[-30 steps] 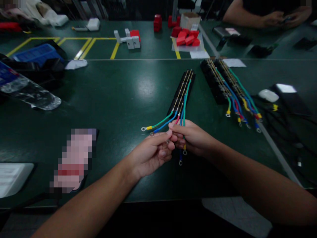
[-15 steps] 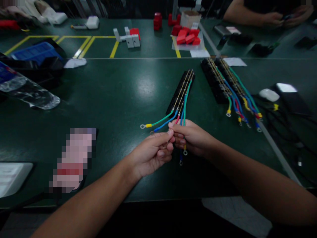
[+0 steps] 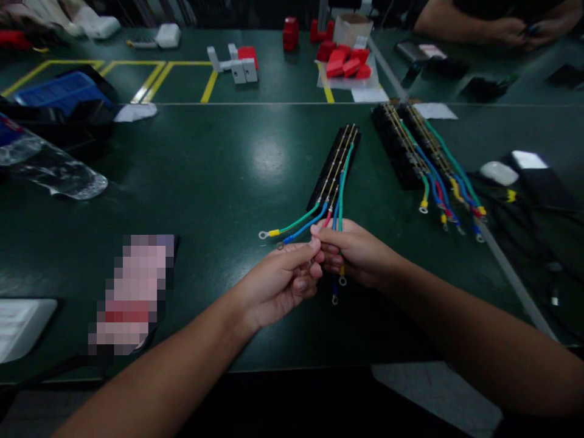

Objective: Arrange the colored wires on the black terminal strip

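Observation:
A black terminal strip (image 3: 329, 167) with brass-coloured rails lies before me, its wires fanning towards me. My right hand (image 3: 353, 249) pinches the red wire (image 3: 327, 218) close to the strip. Against it, my left hand (image 3: 285, 277) is closed at the fingertips, where the red wire's end runs in and is hidden. To the left, a green wire (image 3: 298, 220) with a yellow-sleeved ring terminal (image 3: 264, 235) and a blue wire (image 3: 305, 229) lie free. More green and blue wires pass behind my right hand; their ring terminals (image 3: 342, 280) hang below its fingers.
Two more wired black strips (image 3: 396, 146) lie to the right, near black cables (image 3: 506, 243). A phone (image 3: 137, 286) with a blurred screen is at left, beyond it a blue tray (image 3: 64, 92). Red blocks (image 3: 344, 62) sit at the back; another person's hands (image 3: 515, 31) are at upper right.
Both hands keep their pinch at almost the same spot. The view has shifted slightly; the strip and wires look otherwise the same.

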The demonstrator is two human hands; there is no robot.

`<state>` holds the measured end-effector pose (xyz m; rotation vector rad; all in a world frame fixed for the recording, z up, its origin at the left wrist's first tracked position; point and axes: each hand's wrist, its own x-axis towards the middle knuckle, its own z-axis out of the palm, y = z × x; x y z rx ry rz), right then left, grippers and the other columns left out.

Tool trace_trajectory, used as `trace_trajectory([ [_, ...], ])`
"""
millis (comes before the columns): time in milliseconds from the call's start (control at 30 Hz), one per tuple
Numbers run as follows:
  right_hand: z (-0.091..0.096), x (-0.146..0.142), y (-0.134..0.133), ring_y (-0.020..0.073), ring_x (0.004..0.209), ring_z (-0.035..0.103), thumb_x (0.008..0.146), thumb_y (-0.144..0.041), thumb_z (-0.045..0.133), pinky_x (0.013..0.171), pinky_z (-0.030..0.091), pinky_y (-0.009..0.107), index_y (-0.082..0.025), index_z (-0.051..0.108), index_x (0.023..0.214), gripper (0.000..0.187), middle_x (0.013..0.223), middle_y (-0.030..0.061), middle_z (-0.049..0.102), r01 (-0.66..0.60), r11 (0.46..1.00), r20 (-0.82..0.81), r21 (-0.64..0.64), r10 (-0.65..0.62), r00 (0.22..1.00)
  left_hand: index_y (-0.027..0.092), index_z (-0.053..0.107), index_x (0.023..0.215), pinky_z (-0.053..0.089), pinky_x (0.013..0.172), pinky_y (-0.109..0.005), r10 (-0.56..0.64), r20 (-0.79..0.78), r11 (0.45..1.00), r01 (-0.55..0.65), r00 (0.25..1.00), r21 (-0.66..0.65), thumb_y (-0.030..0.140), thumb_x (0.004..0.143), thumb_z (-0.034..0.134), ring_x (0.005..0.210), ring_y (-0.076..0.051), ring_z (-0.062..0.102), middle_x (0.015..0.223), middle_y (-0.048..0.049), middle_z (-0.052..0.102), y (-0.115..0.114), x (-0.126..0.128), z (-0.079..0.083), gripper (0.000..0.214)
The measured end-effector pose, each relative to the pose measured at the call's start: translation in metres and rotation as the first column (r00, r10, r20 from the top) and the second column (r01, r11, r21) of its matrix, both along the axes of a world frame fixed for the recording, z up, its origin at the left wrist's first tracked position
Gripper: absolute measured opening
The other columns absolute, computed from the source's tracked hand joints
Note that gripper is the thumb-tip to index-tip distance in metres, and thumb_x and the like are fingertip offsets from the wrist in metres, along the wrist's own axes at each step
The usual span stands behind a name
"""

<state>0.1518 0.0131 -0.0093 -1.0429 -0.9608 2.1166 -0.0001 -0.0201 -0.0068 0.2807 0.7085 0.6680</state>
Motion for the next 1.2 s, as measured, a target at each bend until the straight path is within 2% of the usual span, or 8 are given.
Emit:
trace_trajectory([
  [433, -0.0013, 0.0004, -0.0006, 0.0045, 0.038, 0.031, 0.085, -0.03, 0.062, 0.037, 0.029, 0.016, -0.017, 0.049, 0.063, 0.028, 0.05, -0.0051, 0.044, -0.023, 1.0, 0.037, 0.011, 0.023, 0.999, 0.012, 0.058, 0.077, 0.027, 0.041, -0.013, 0.026, -0.083, 1.0, -0.025, 0.996, 0.019, 0.029, 0.087, 0.062, 0.039, -0.001, 0.038, 0.055, 0.003, 0.053, -0.0047, 0.0024, 0.0038, 0.02],
  [633, 0.0001, 0.0004, -0.0009, 0.0048, 0.039, 0.031, 0.085, -0.03, 0.062, 0.037, 0.03, 0.016, -0.018, 0.046, 0.065, 0.029, 0.049, -0.0062, 0.042, -0.027, 1.0, 0.056, -0.001, 0.027, 0.998, 0.013, 0.057, 0.077, 0.026, 0.042, -0.013, 0.012, -0.122, 1.0, -0.011, 0.992, 0.005, 0.031, 0.084, 0.065, 0.041, -0.001, 0.038, 0.055, 0.0036, 0.05, -0.0071, 0.0023, 0.0061, 0.021],
  [1000, 0.0011, 0.0005, -0.0014, 0.0045, 0.039, 0.031, 0.085, -0.032, 0.063, 0.037, 0.031, 0.015, -0.018, 0.045, 0.064, 0.031, 0.047, -0.0073, 0.039, -0.033, 0.999, 0.062, -0.009, 0.033, 0.998, 0.012, 0.058, 0.073, 0.029, 0.039, -0.012, 0.043, -0.125, 0.999, -0.044, 0.991, -0.005, 0.03, 0.084, 0.067, 0.039, 0.0, 0.037, 0.053, 0.0044, 0.05, -0.007, 0.0023, 0.0043, 0.023],
  [1200, 0.0012, 0.0021, 0.0001, 0.0036, 0.038, 0.03, 0.088, -0.034, 0.059, 0.036, 0.028, 0.015, -0.017, 0.044, 0.06, 0.036, 0.048, -0.0054, 0.044, -0.041, 0.999, 0.041, -0.01, 0.042, 0.998, 0.01, 0.063, 0.079, 0.035, 0.041, -0.011, 0.051, -0.063, 0.998, -0.054, 0.997, -0.035, 0.028, 0.091, 0.057, 0.042, -0.002, 0.046, 0.058, 0.0006, 0.056, -0.0058, 0.0019, 0.0065, 0.022],
])
